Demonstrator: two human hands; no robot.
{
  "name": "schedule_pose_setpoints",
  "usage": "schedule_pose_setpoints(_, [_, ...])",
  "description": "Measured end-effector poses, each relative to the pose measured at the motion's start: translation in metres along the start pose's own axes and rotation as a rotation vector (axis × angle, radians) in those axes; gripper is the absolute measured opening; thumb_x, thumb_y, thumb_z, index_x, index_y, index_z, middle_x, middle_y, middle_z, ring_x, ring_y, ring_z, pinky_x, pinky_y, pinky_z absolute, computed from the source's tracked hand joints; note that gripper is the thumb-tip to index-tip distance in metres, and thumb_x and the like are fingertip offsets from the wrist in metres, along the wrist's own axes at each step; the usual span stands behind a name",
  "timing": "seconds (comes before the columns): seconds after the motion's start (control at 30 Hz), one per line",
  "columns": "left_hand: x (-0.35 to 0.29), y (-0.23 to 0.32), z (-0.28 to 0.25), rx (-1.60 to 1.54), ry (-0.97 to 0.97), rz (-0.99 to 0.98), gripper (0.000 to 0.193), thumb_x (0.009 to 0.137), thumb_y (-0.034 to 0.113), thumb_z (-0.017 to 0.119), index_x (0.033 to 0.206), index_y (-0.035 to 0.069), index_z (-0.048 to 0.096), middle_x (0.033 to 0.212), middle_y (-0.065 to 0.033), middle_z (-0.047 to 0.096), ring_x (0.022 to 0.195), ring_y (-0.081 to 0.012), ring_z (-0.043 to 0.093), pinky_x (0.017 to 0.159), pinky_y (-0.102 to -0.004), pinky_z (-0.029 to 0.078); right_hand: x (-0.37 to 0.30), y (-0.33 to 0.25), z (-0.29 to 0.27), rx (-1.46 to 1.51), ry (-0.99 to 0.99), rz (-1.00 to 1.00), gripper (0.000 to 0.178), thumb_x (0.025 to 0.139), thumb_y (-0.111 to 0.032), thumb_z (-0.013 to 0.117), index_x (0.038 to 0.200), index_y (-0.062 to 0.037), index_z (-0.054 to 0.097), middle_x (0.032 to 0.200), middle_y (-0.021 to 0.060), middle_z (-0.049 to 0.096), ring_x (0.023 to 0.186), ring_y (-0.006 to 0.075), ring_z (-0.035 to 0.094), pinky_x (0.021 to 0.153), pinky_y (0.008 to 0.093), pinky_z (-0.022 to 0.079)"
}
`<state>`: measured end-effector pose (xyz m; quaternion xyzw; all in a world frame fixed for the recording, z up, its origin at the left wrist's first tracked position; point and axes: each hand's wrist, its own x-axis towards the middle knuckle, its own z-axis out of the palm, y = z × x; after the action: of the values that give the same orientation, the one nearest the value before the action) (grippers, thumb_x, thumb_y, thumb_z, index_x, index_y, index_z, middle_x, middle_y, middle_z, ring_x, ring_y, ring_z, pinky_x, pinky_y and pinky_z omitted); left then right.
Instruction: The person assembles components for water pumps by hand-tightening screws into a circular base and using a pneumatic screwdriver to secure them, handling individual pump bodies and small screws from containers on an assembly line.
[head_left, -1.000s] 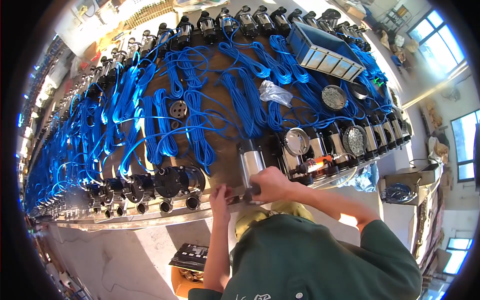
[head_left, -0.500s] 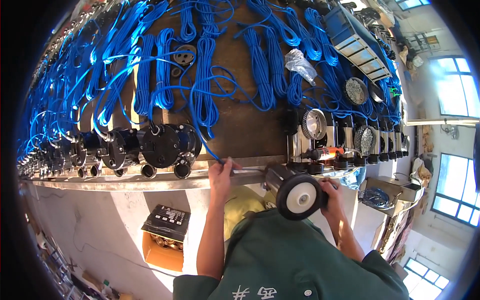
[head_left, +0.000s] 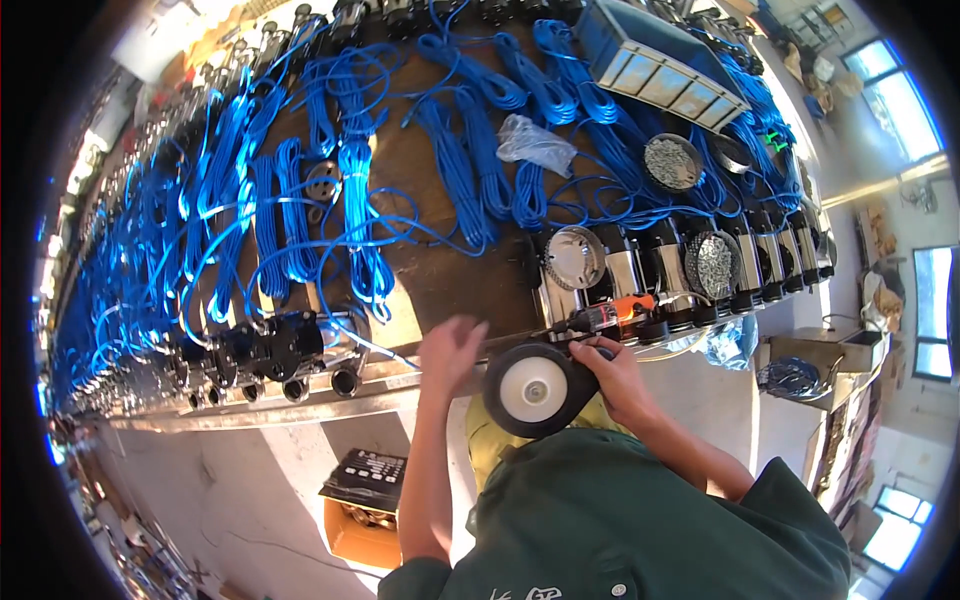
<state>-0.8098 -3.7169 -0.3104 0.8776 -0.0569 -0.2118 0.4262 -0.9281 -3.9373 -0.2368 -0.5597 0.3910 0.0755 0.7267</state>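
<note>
Apparently I'm positioning the pump (head_left: 531, 389) by the desk (head_left: 450, 290), my right hand (head_left: 618, 380) gripping its side. My left hand (head_left: 451, 352) blurs just beside it; whether that hand holds anything, I can't tell. The next move likely calls for steadying the pump.

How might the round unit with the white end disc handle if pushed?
The round unit would likely roll if laid on its side, given its circular rim. With the right hand gripping one side, it might twist if bumped. The smooth-looking white end disc may be slippery.
</note>
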Motion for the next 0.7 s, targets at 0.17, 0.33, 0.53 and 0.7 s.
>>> schedule_pose_setpoints(0.17, [0.095,-0.006,0.079,-0.173,-0.064,0.284,0.059,0.075,0.036,0.077,0.116,-0.004,0.062,0.117,-0.0190,0.061,0.108,-0.0276,0.059,0.093,-0.0351,0.046,-0.026,-0.017,-0.041,-0.350,0.006,-0.364,0.036,0.083,-0.022,0.072,0.111,-0.0023,0.061,0.105,0.0075,0.064,0.096,0.0156,0.059,0.084,0.0301,0.046])
schedule_pose_setpoints(0.33, [0.106,-0.020,0.060,-0.673,-0.317,-0.151,0.045,0.082,0.030,0.068,0.115,0.000,0.063,0.121,-0.0144,0.060,0.110,-0.0252,0.059,0.096,-0.0344,0.045,-0.048,-0.031,-0.157,-1.440,0.946,-0.799,0.036,0.080,-0.017,0.071,0.113,-0.0068,0.063,0.109,0.0080,0.065,0.102,0.0190,0.060,0.089,0.0358,0.043])
schedule_pose_setpoints(0.53, [0.012,0.052,-0.032,-1.579,-0.543,-0.071,0.078,0.080,0.042,0.063,0.140,-0.001,0.037,0.140,-0.0248,0.043,0.125,-0.0452,0.046,0.107,-0.0569,0.035,-0.040,0.029,-0.269,-0.455,0.769,-0.465,0.053,0.075,-0.001,0.064,0.127,-0.0020,0.054,0.108,0.0157,0.066,0.102,0.0307,0.063,0.095,0.0415,0.045])
schedule_pose_setpoints(0.7, [-0.085,0.095,-0.052,-0.291,0.050,0.400,0.059,0.060,0.026,0.084,0.104,-0.001,0.056,0.125,-0.0223,0.052,0.115,-0.0359,0.055,0.098,-0.0474,0.042,-0.013,0.019,-0.238,-0.840,0.690,-0.619,0.049,0.074,0.001,0.065,0.122,-0.0009,0.057,0.125,0.0144,0.058,0.115,0.0331,0.055,0.096,0.0406,0.044])
